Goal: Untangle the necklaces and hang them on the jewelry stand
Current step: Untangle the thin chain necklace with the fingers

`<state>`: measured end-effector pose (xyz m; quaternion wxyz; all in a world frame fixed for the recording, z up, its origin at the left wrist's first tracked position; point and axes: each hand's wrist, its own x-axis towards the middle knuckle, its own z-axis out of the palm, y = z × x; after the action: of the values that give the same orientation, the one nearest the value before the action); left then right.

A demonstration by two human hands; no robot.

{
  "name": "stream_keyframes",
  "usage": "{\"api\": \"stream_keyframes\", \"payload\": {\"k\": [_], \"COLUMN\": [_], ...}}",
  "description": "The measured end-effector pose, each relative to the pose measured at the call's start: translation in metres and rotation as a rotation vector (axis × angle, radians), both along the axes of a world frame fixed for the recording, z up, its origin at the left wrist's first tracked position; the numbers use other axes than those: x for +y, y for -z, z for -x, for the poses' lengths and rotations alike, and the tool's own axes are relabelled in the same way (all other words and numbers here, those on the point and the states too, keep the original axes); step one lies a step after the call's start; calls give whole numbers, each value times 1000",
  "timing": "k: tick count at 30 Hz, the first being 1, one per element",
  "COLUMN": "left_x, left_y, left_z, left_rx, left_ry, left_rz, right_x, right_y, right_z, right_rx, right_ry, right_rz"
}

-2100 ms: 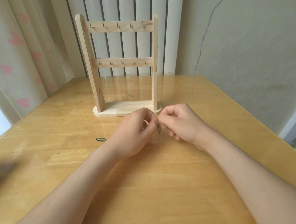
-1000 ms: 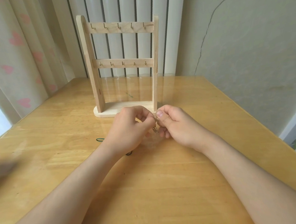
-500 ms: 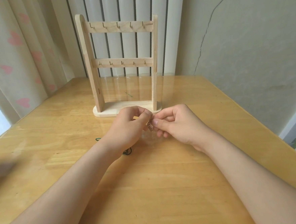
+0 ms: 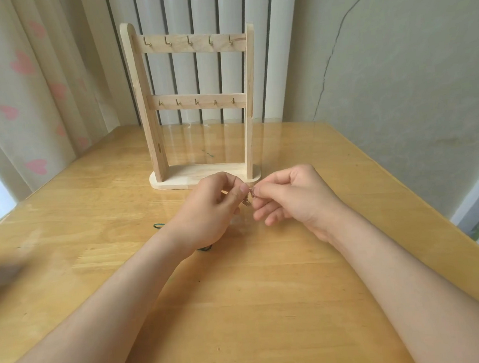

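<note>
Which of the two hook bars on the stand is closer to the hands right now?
The lower bar, halfway up the stand. The upper bar runs across the top, farther away. Nothing hangs on either.

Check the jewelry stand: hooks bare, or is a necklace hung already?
Bare. The jewelry stand shows nothing on either row of hooks; the left hand and right hand pinch a small metal piece.

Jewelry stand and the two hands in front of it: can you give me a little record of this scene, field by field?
Stand: wooden jewelry stand, upright at far side of table
Hooks: two rows of five, all bare
Left hand: pinches small metal necklace piece
Right hand: pinches the same piece
Green cord: on table, partly hidden under left hand
</note>
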<state>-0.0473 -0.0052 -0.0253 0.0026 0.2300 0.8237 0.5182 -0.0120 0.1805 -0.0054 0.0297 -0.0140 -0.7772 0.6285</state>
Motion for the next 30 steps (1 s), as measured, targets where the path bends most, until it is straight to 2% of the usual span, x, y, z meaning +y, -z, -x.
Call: {"api": "stream_keyframes", "payload": {"k": [7, 12, 17, 21, 30], "left_x": [2, 5, 1, -3, -4], "left_y": [-1, 4, 4, 2, -1], "left_z": [1, 2, 5, 7, 0], "left_rx": [51, -30, -16, 153, 287], "left_ry": [-57, -74, -13, 17, -23], "left_rz": [-187, -241, -180, 2, 116], "right_x": [-4, -4, -4, -1, -2], "right_y": [-1, -2, 0, 2, 2], "right_z": [-2, -2, 1, 2, 2], "right_rx": [-41, -41, -4, 16, 75], "right_ry": [-85, -77, -14, 0, 19], "right_rz": [-25, 1, 61, 62, -34]}}
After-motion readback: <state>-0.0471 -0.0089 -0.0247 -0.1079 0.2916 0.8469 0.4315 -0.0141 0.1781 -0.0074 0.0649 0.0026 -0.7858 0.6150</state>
